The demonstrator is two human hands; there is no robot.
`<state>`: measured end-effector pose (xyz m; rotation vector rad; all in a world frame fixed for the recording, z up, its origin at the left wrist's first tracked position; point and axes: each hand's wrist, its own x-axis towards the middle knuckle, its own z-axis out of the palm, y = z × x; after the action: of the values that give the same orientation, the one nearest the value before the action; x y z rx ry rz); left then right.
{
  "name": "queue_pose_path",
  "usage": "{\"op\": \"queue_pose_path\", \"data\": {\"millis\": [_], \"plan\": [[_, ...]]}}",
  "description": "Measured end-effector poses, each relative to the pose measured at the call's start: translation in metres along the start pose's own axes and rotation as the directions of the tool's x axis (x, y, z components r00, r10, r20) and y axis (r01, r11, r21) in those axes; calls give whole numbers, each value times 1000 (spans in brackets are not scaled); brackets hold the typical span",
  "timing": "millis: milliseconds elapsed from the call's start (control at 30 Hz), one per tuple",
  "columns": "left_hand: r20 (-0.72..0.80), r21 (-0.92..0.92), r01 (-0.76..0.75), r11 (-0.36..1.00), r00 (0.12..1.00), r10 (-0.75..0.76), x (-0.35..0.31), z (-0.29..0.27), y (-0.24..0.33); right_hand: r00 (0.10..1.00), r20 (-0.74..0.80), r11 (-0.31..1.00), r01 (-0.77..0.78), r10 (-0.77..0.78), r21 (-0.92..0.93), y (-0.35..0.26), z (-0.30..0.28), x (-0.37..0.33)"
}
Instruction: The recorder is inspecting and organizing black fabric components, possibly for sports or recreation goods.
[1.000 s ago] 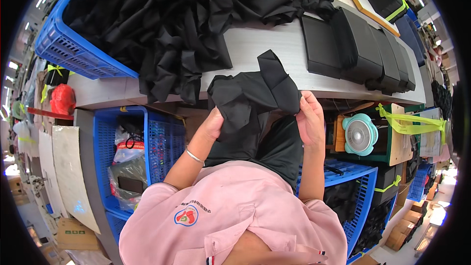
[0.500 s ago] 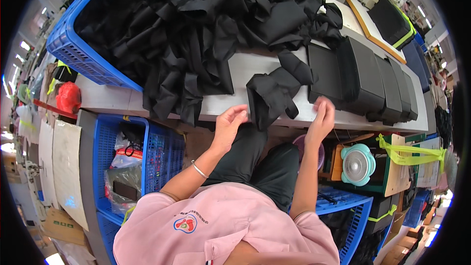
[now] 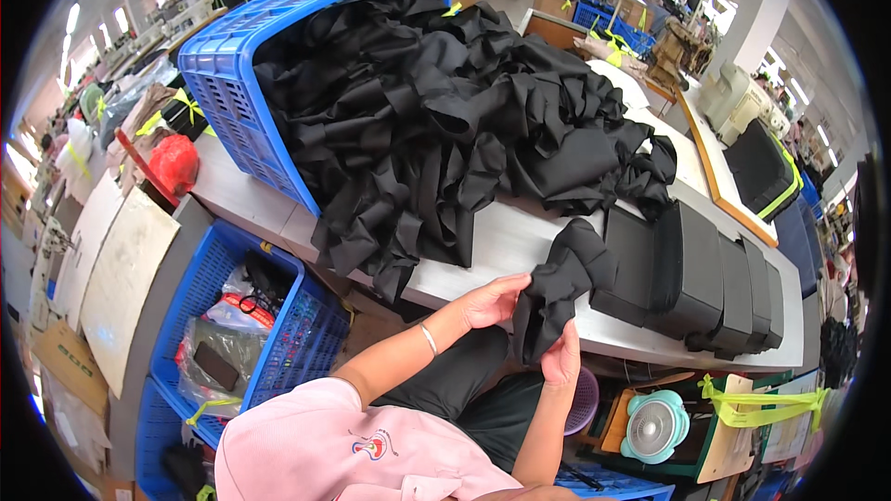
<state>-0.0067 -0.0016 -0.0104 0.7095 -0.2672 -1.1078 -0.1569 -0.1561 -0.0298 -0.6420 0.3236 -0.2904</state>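
Observation:
A crumpled black fabric piece [image 3: 557,283] hangs over the table's front edge, above my lap. My left hand [image 3: 497,303] has its fingertips closed on the fabric's left edge. At the lower right edge of the same piece, my right hand [image 3: 561,359] pinches it between thumb and fingers. Just right of it, stacked black fabric panels [image 3: 691,264] lie in an overlapping row. A large heap of loose black fabric pieces [image 3: 445,111] spills across the table from a tipped blue plastic crate [image 3: 223,97].
The pale table [image 3: 436,280] runs across in front of me. Below it at left stands a blue crate [image 3: 297,315] holding bags and a dark phone [image 3: 215,366]. A small turquoise fan [image 3: 654,427] stands low at right, near a purple basket [image 3: 583,401]. A red bag [image 3: 174,165] hangs at far left.
Both hands have closed in on the crumpled fabric piece from either side and now hold its edges. The head view has tilted up, showing more of the room beyond.

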Motion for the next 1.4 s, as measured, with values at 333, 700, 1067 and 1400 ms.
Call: {"op": "queue_pose_path", "data": {"millis": [333,700,1067,1400], "plan": [[173,-68,33,997,985,-20,1,-15,2,994,108,998,-24,30,-61,-10,17,17],[-420,706,-260,659,595,685,-10,-7,2,768,-175,429,141,-617,-892,5,55,16],[-162,745,-256,616,827,539,-17,-8,4,951,-204,562,-41,-230,-826,9,56,5],[-272,806,-354,475,491,827,-19,-10,15,982,-38,450,50,-184,-892,-32,31,17]]}}
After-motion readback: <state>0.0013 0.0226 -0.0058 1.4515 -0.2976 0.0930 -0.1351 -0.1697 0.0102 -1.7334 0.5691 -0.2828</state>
